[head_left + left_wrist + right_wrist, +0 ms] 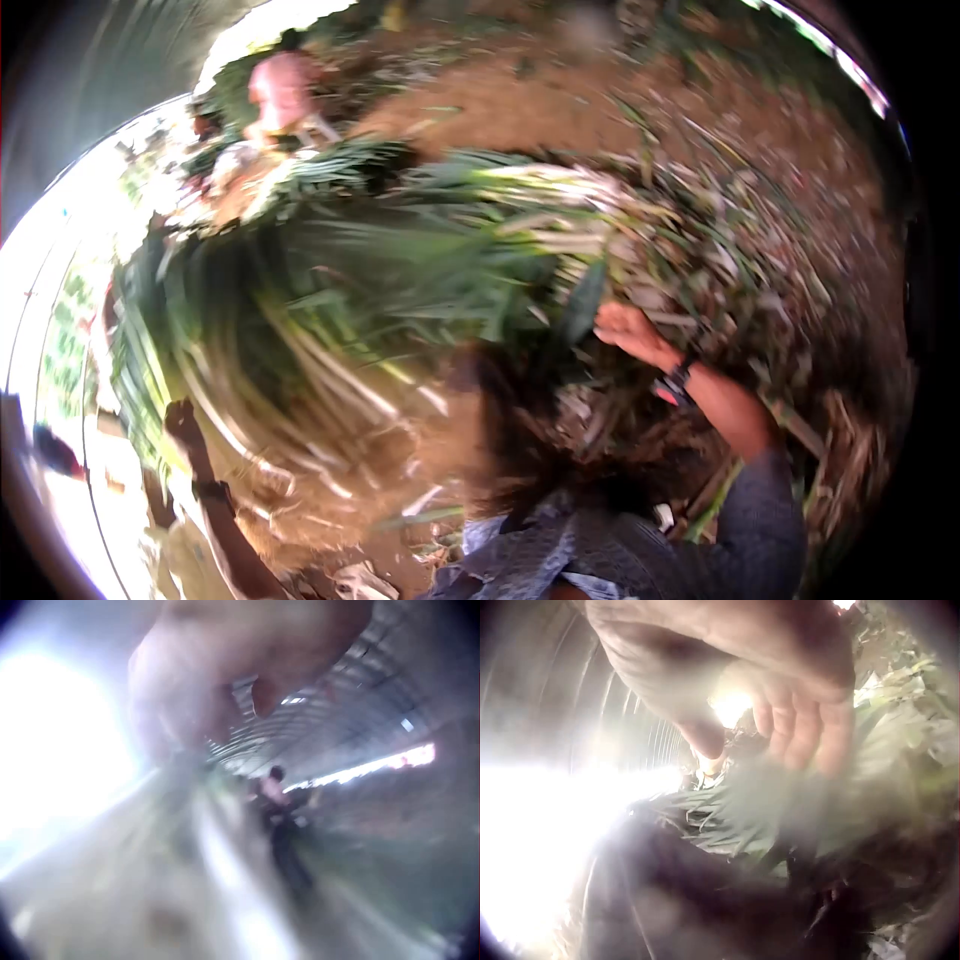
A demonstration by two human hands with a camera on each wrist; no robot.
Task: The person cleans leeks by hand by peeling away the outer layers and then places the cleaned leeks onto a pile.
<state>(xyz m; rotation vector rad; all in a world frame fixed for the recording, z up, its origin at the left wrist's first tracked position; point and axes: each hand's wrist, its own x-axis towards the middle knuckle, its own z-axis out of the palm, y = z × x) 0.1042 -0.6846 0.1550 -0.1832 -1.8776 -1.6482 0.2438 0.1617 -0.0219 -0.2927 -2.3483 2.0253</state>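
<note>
Long green leeks with pale stalks (330, 370) lie in a broad, blurred heap before the person. At the heap's left edge is the left hand (185, 432), its fingers bent, beside green-yellow leaves. In the left wrist view, a long white stalk (244, 892) runs below the blurred fingertips (214, 724); whether they hold it I cannot tell. The right hand (635, 335) hovers at the heap's right end, near a broad dark green leaf (585, 300). Its thumb stands apart from loosely bent fingers (804, 731) in the right wrist view, with blurred leaves beneath.
Pale cut stalks and leaf litter (700, 240) spread over the right side. Brown ground (520, 105) stretches beyond the heap. Another person (285, 90) in a pink top is at the far left. A ribbed, curved roof (330, 697) arches overhead.
</note>
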